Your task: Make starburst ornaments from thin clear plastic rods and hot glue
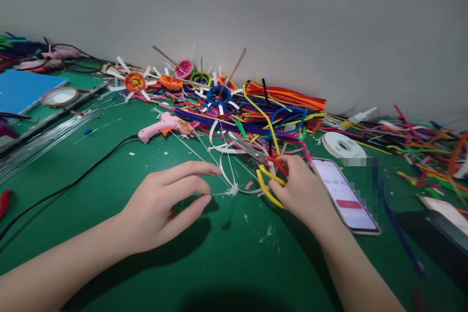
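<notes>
1. The left hand [161, 204] rests low over the green bench [109, 234], its thumb and fingers [197, 170] drawn close but not quite shut, pinching at a thin white wire that runs to a small white tufted piece [233, 189]. The light hold suits a strand this fine; whether the tips truly grip it I cannot tell for sure.
2. The tufted piece lies on the bench between the two hands, with stiff pale wires fanning up and away from it like spokes.
3. The right hand [303, 190] has its fingers curled through the yellow loop handles of the scissors [256, 156], closed round them; the grey metal blades point away towards the pile. The red coating near the pivot looks glossy.
4. Just beside the right wrist a phone [345, 195] lies flat, screen up and lit, placed where it can be read at a glance.
5. Scraps of white strip and dried glue fleck the matte bench surface.
6. Further off, a pink glue gun [164, 126] lies on its side, its black cord [73, 180] trailing left.
7. A white tape roll [341, 145] sits flat beyond the phone.
8. Against the grey wall, fuzzy pipe cleaners [278, 107] heap in many colours, with coiled round rosettes [134, 81] pierced by thin sticks.
</notes>
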`<state>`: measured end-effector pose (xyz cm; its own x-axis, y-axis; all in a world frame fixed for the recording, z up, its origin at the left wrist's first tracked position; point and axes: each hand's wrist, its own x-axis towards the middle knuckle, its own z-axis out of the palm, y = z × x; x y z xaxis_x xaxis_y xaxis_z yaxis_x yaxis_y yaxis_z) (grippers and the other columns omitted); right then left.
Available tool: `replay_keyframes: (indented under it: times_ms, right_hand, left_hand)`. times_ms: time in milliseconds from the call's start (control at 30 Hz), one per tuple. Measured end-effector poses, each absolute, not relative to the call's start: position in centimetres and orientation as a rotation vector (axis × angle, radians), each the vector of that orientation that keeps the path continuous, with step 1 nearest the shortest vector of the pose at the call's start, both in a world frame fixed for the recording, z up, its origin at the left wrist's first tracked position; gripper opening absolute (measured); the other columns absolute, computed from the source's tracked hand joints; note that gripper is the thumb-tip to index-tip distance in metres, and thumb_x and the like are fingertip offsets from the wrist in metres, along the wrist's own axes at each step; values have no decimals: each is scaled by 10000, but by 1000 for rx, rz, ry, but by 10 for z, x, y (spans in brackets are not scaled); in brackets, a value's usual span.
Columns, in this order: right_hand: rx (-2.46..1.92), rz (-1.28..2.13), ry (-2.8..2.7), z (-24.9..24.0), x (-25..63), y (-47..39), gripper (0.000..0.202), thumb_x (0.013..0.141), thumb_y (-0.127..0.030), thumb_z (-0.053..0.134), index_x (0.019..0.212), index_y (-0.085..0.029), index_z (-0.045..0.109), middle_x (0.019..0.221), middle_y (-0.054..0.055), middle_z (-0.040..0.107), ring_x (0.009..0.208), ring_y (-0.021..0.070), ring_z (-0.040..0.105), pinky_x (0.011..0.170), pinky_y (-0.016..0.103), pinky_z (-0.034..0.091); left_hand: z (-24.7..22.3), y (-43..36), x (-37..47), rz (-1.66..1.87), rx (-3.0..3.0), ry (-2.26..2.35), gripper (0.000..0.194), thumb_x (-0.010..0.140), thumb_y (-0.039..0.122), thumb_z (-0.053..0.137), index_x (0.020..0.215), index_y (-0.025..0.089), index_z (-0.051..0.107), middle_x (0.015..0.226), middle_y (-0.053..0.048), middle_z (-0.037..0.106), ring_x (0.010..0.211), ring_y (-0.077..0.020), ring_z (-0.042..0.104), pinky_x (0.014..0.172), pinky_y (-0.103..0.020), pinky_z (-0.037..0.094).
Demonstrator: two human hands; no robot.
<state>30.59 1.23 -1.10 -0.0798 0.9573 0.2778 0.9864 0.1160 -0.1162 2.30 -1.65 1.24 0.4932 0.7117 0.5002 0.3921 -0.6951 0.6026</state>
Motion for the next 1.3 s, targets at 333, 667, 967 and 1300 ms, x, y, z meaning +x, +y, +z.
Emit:
replay_keyframes:
  times_ms: [333, 667, 967, 1300]
  right_hand:
    - [-1938, -237, -1855, -5, 316, 8, 428, 644, -447, 674, 978, -219, 529, 845, 69, 695, 734, 283, 672, 526, 336, 469]
    - [-1402, -525, -2075, 21, 315, -5, 335, 790, -450, 606, 999, -205, 510, 797, 83, 578, 691, 247, 575, 617, 372, 486]
    - [-1178, -647, -2285, 22, 308, -13, 352, 763, -440, 650, 949, -154, 562, 799, 131, 634, 739, 281, 619, 630, 366, 485]
    - [-1276, -473, -2363, 28, 300, -22, 316, 804, -460, 574, 878, -153, 572, 736, 63, 608, 646, 202, 606, 533, 292, 412]
  left_hand:
    - [14, -12, 20, 970, 2318, 1070, 102, 892, 163, 459, 885, 193, 556, 1170, -79, 605, 1087, -170, 579, 900, -289, 482]
    - [21, -4, 9, 991, 2542, 1247, 84, 895, 205, 488, 896, 192, 571, 828, 10, 668, 728, -118, 612, 676, -233, 446]
    - [13, 0, 5, 1173, 3005, 1219, 165, 858, 82, 502, 932, 205, 584, 860, -24, 665, 737, -143, 588, 714, -315, 451]
    - [13, -3, 0, 1273, 3051, 1194, 238, 834, 78, 523, 983, 251, 588, 874, -21, 637, 723, -147, 573, 616, -306, 427]
